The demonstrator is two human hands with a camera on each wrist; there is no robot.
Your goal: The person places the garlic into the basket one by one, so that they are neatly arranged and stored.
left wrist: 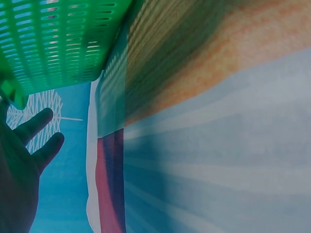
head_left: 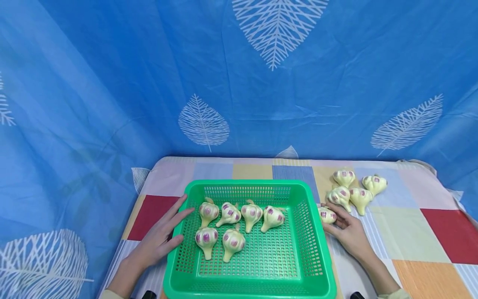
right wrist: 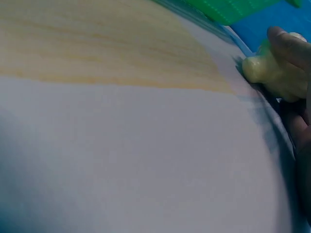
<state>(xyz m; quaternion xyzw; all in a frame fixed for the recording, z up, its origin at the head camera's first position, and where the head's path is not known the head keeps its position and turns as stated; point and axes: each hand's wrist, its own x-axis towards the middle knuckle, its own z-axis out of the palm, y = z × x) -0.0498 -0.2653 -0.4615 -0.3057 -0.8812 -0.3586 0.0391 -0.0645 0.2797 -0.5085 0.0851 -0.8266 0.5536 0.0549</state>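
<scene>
Patchwork cloth [head_left: 405, 230], right hand [head_left: 351, 233] holding garlic [head_left: 327, 215], outside left-wrist view

**Right hand [head_left: 351, 234] gripping a garlic bulb [head_left: 327, 215] beside the green basket [head_left: 250, 292]!**

And that whitish, purple-streaked bulb is sitting between thumb and fingers, just outside the basket wall, between two and three o'clock! Inside the perforated plastic, four bulbs [head_left: 252, 211] are making a row from ten to just past one o'clock, and a nearer pair [head_left: 233, 241] is lying around nine, necks pointing toward six! Out past the rim at two o'clock, four loose bulbs [head_left: 359, 196] are clustering! Over at nine, the left hand [head_left: 160, 237] is spreading its fingers by the rim!
</scene>
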